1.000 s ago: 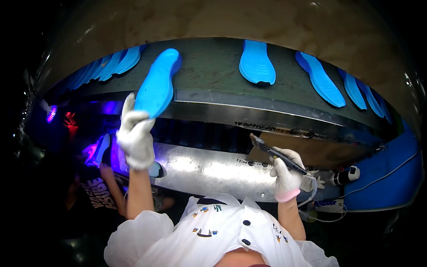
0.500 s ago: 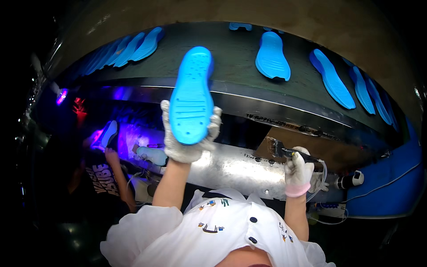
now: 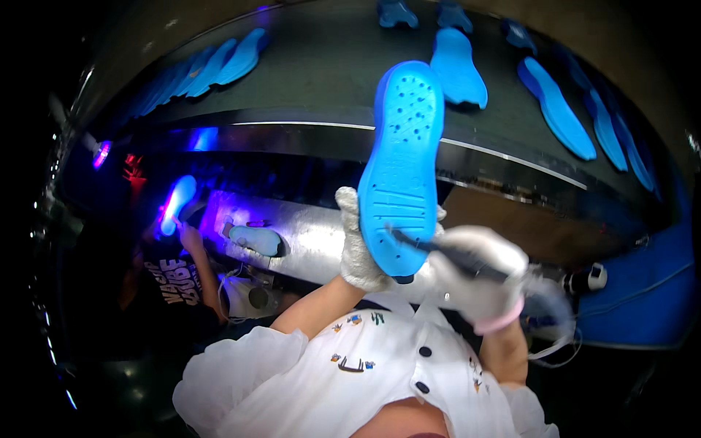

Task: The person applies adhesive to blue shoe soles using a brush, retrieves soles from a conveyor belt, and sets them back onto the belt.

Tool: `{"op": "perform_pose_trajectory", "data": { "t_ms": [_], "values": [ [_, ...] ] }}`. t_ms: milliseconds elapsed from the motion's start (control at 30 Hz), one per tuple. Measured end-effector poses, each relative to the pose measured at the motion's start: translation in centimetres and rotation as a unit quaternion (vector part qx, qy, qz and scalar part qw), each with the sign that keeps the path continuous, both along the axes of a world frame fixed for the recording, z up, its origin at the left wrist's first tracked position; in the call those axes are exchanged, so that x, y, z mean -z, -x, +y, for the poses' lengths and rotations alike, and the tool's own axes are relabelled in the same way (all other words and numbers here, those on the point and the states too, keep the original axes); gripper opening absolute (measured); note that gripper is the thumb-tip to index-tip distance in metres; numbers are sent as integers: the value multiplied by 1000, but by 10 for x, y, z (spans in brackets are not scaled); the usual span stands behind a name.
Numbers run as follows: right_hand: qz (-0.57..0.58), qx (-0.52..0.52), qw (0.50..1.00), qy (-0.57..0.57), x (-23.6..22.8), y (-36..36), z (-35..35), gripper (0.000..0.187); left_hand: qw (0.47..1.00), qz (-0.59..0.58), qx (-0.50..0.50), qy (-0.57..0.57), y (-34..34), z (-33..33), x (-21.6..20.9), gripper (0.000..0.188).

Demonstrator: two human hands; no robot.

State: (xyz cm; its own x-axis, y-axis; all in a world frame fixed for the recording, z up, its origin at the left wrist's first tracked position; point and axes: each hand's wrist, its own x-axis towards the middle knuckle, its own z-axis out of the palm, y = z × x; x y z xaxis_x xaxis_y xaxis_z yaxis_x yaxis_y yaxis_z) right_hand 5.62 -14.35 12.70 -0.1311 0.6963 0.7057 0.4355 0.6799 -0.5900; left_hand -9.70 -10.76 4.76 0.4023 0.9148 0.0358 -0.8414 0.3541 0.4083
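Observation:
A bright blue shoe sole (image 3: pixel 404 171), toe and heel upright, is held up in front of me by my left hand (image 3: pixel 356 252). That hand wears a whitish glove, its thumb along the left side and fingertips showing at the right edge. My right hand (image 3: pixel 488 292), gloved with a pink cuff and smeared by motion, is closed round a dark-handled brush (image 3: pixel 460 260). The brush end lies over the lower part of the sole; whether it touches, I cannot tell. A clear tube (image 3: pixel 566 321) curves beside the right hand.
Several blue soles (image 3: pixel 456 69) lie on a dark conveyor belt (image 3: pixel 321 73) beyond a metal rail. At left, a person (image 3: pixel 179 281) holds a sole (image 3: pixel 179 201) under violet light. A pale sole (image 3: pixel 254 239) rests on the metal bench (image 3: pixel 314 233). A blue panel (image 3: pixel 635 292) stands right.
The sole and my left hand have moved right. My right hand has brought the brush up and left, over the sole's lower part. The view has shifted slightly.

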Motion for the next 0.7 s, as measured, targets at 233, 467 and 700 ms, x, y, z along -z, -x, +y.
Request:
{"op": "perform_pose_trajectory", "data": {
  "t_ms": [233,467,700],
  "values": [
    [-69,-19,988,-135,19,-2,26,29,998,22,24,58,-16,-18,6,106],
    [-31,104,993,-47,22,-5,15,28,990,-70,99,70,-10,-12,9,115],
    [172,73,972,145,24,1,8,20,995,71,47,42,-4,-12,1,116]
  ]
}}
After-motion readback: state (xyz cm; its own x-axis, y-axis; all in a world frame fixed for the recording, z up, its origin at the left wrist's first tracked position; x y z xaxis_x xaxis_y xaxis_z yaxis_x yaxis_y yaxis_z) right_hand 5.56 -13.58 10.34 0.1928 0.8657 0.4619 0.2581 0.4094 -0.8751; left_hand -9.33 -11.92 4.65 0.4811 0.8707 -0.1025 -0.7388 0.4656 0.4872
